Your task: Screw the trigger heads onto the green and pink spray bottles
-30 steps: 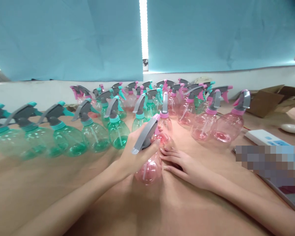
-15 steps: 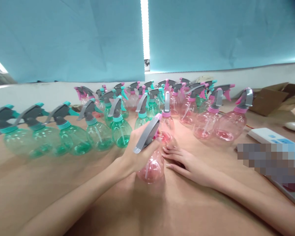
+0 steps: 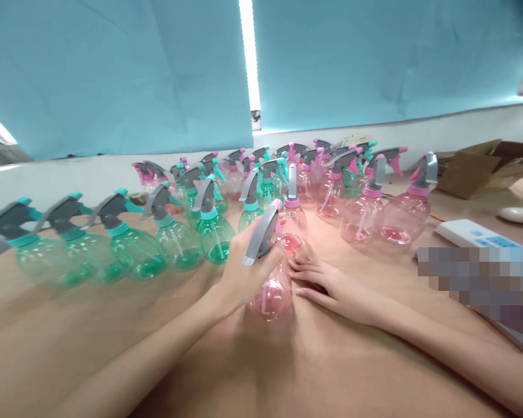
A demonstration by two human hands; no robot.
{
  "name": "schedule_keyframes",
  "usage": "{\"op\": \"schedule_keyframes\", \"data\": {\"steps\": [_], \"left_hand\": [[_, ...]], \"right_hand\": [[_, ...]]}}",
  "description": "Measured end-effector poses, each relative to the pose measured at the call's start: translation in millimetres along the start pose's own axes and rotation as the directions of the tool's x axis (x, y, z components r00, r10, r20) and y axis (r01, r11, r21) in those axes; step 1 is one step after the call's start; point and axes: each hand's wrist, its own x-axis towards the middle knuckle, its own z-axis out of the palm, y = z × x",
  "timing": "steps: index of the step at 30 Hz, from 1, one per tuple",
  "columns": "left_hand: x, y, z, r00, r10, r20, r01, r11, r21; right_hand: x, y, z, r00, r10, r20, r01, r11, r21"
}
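Observation:
My left hand [image 3: 239,261] is wrapped round the neck of a pink spray bottle [image 3: 270,299] with a grey trigger head, which stands upright on the table. Its pink nozzle points away from me. To its right, my right hand [image 3: 326,284] rests with fingers stretched out on the tabletop, the fingertips close to the bottle; I cannot tell whether they touch it. Just behind stands another pink spray bottle [image 3: 294,223]. A green spray bottle [image 3: 217,235] is to the left of my left hand.
Green spray bottles [image 3: 139,252] form a row on the left. Pink ones [image 3: 404,217] stand on the right, with several mixed bottles behind. An open cardboard box [image 3: 470,168], a white computer mouse [image 3: 520,215] and a white device with blue keys [image 3: 466,232] lie farther right on the table [image 3: 331,371].
The view has shifted slightly, so the left row sits a little farther right and lower. My left hand keeps its grip on the pink spray bottle; the right hand stays in place.

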Motion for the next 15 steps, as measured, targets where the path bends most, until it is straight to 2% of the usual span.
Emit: {"op": "schedule_keyframes", "data": {"steps": [15], "left_hand": [[-1.3,-2.7,3.3,1.0,0.028,-0.005,-0.028,0.999,0.021]], "right_hand": [[1.7,-1.5,-1.6,1.0,-0.007,0.026,0.008,1.0,-0.021]]}}
